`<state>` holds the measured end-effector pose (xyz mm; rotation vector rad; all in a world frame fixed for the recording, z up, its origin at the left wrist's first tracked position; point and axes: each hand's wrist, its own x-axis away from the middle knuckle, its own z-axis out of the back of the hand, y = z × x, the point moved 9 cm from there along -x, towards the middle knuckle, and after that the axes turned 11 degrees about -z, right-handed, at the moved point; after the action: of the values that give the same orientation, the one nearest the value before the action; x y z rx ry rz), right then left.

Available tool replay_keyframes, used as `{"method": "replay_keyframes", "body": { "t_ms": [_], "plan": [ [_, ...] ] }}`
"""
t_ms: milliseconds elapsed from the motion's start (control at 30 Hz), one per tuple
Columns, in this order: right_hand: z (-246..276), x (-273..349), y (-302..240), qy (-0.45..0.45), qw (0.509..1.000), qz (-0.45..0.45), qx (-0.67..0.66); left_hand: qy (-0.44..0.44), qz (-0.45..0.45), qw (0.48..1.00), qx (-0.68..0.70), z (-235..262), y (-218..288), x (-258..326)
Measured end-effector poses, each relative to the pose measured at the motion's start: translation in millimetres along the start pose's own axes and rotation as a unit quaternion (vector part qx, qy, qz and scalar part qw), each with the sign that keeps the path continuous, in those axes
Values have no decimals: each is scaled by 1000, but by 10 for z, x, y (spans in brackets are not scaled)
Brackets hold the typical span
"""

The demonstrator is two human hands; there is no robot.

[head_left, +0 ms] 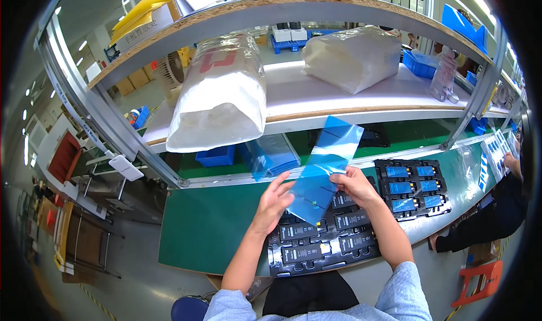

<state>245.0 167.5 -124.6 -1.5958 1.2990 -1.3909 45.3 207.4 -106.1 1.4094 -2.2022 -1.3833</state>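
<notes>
My right hand (pixel 357 187) pinches the right edge of a long, see-through blue film sheet (pixel 335 146) between thumb and fingers. The sheet is tilted above a black plastic tray (pixel 275 263). On the other side, my left hand (pixel 273 203) has its fingers apart beside the film's left edge; whether it touches the film I cannot tell. Several flat black batteries (pixel 302 253) lie in the tray's pockets, and the film and my hands hide part of them.
A second black tray (pixel 384 168) at the right carries blue-faced batteries (pixel 401 188). Behind the film lie stacked blue sheets (pixel 276 155) and a blue bin (pixel 216 156). Large plastic bags (pixel 220 95) sit on the shelf above the green table (pixel 209 225). At far right stands another person (pixel 497 202).
</notes>
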Motion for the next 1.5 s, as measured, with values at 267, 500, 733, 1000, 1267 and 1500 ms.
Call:
{"method": "replay_keyframes", "body": {
  "t_ms": [267, 500, 733, 1000, 1267, 1500],
  "plan": [
    [-459, 58, 176, -86, 972, -24, 218, 84, -152, 963, -206, 90, 93, 58],
    [-502, 107, 117, -84, 984, 9, 155, 18, -216, 916, -337, -145, 364, 75],
    [-421, 150, -6, -32, 965, 35, 258, -7, -54, 979, -196, 85, 7, 38],
    [-388, 243, -322, 123, 900, 233, 348, 55, -3, 975, -214, 227, -85, 46],
    [-430, 75, 60, -56, 980, 22, 187, 81, -25, 972, -220, 239, -46, 39],
    [-348, 33, 119, -39, 987, 0, 159, 54, -40, 957, -282, 143, 7, 56]
  ]
}}
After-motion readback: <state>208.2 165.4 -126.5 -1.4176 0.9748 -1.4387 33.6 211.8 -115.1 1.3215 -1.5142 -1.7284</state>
